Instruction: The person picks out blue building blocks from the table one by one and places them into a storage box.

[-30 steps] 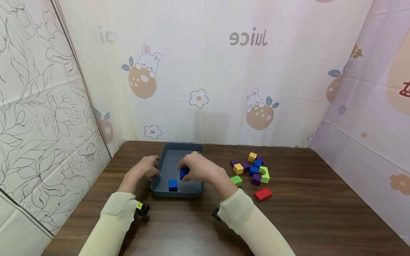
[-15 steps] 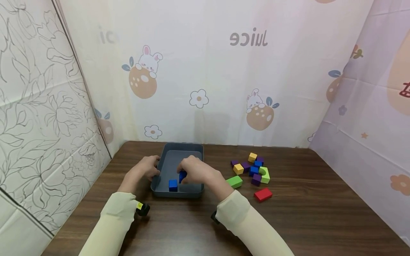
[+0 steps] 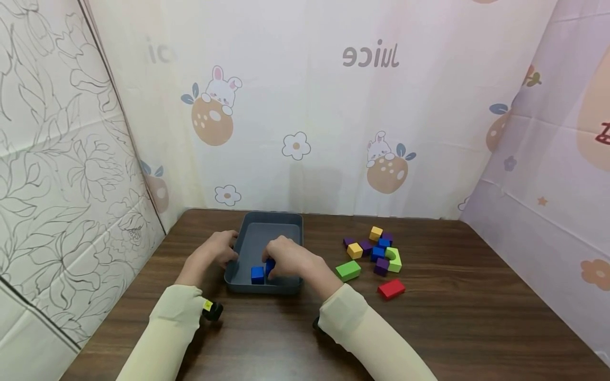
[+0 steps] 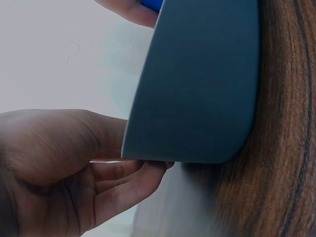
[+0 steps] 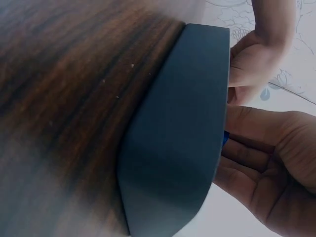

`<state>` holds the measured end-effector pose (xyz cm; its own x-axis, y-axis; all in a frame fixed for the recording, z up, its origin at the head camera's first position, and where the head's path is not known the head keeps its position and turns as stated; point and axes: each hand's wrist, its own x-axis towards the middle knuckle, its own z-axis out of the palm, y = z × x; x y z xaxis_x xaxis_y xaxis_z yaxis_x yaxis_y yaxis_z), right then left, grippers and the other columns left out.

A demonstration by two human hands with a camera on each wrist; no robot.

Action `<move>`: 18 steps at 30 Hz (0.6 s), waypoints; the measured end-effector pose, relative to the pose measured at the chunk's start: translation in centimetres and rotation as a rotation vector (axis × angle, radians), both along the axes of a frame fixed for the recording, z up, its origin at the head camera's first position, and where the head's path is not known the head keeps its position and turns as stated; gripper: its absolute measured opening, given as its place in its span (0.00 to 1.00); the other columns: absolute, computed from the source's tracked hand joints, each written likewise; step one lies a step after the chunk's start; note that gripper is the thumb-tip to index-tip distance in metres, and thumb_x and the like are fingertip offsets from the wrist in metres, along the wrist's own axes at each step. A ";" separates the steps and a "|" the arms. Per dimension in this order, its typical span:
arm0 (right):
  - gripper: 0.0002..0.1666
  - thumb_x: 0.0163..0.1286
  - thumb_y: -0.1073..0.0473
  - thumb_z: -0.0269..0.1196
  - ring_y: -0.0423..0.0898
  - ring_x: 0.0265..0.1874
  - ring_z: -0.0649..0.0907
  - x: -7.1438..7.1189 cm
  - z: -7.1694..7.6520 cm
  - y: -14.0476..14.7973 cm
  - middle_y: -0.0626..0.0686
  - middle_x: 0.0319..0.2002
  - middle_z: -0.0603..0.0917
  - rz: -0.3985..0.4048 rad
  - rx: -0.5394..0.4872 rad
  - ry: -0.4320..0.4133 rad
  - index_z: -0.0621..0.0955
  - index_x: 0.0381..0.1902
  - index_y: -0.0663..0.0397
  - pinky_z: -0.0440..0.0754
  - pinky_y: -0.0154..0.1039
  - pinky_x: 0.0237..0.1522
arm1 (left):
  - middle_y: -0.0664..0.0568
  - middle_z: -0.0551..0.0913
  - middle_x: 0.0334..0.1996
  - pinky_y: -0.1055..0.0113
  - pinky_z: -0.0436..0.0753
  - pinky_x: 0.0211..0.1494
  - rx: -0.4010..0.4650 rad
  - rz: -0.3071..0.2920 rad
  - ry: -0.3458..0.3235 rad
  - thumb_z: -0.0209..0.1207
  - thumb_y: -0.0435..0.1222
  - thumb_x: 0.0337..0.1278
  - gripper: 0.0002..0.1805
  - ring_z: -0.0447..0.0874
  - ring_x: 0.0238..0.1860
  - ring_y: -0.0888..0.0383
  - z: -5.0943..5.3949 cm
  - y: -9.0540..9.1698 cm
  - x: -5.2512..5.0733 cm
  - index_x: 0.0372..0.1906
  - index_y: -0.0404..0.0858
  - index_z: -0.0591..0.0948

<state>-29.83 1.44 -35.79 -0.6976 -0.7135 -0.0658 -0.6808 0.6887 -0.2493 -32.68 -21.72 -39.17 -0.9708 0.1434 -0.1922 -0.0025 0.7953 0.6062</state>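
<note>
A dark grey tray (image 3: 264, 289) stands on the table, and my left hand (image 3: 221, 248) grips its left wall. The left wrist view shows the thumb over the rim and the fingers (image 4: 123, 195) against the outer side. Inside the tray, my right hand (image 3: 290, 259) pinches a blue block (image 3: 269, 266), largely hidden by the fingers. Just left of it a second blue block (image 3: 257, 275) sits on the tray floor, close to the held one. From the right wrist, the tray wall hides all but a sliver of the held block (image 5: 225, 138).
Right of the tray lies a loose group with yellow blocks (image 3: 355, 251), purple blocks (image 3: 381, 266), blue blocks (image 3: 378, 254) and a green arch block (image 3: 394, 260). A green block (image 3: 348, 271) and a red block (image 3: 391, 289) lie nearer. A printed curtain (image 3: 324, 106) hangs behind the table.
My right hand has lowered and shifted slightly left with its blue block, closer to the other one. More of the green block shows now. The left hand keeps its place on the tray.
</note>
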 end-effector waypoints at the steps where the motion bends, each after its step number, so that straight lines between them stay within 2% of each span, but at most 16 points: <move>1: 0.21 0.65 0.58 0.78 0.40 0.45 0.86 0.0 -0.1 0.0 0.49 0.50 0.90 0.000 0.004 0.001 0.90 0.56 0.53 0.89 0.36 0.52 | 0.26 0.81 0.56 0.58 0.93 0.35 0.002 0.003 -0.002 0.65 0.23 0.64 0.38 0.89 0.41 0.45 0.0 0.0 0.1 0.76 0.24 0.64; 11: 0.17 0.66 0.58 0.77 0.39 0.40 0.83 -0.1 -1.0 -0.4 0.48 0.46 0.89 -0.003 0.023 -0.009 0.90 0.52 0.52 0.89 0.35 0.49 | 0.26 0.81 0.55 0.58 0.93 0.35 0.006 -0.005 0.006 0.64 0.23 0.63 0.38 0.90 0.40 0.45 0.1 0.0 0.3 0.76 0.23 0.63; 18: 0.17 0.66 0.59 0.77 0.38 0.40 0.83 -0.2 -1.3 -0.5 0.48 0.47 0.89 -0.004 0.039 -0.011 0.90 0.52 0.52 0.89 0.35 0.50 | 0.26 0.81 0.56 0.59 0.93 0.34 -0.007 -0.009 0.020 0.64 0.23 0.63 0.37 0.90 0.40 0.45 0.1 0.0 0.2 0.76 0.23 0.64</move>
